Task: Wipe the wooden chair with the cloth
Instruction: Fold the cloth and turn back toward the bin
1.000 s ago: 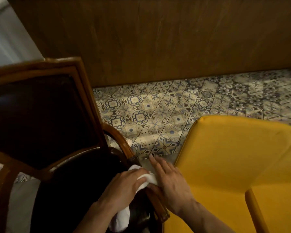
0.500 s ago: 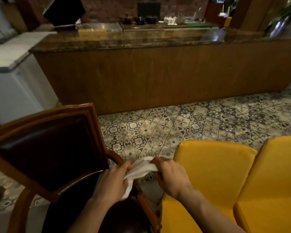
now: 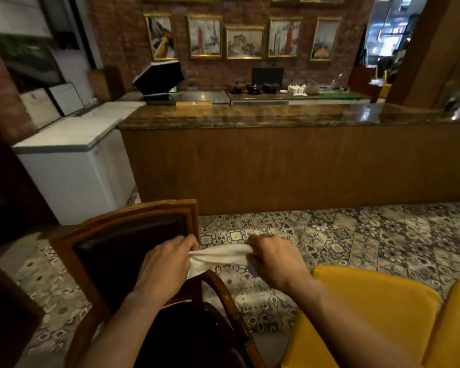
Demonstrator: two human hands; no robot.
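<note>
The wooden chair (image 3: 133, 213) with dark leather padding stands at lower left, its curved right armrest (image 3: 225, 296) running down toward me. A white cloth (image 3: 219, 254) is stretched in the air between both hands, above the armrest and clear of it. My left hand (image 3: 165, 261) grips the cloth's left end in front of the chair back. My right hand (image 3: 275, 257) pinches the right end over the patterned floor.
Yellow upholstered chairs (image 3: 367, 314) stand at lower right, close to the armrest. A long wooden counter (image 3: 290, 166) with a marble top crosses the middle. A white chest freezer (image 3: 75, 168) stands at left. Patterned tile floor (image 3: 356, 235) lies between.
Both hands lifted the cloth off the armrest and pulled it taut between them. My view tilted up from the chair to the counter and wall.
</note>
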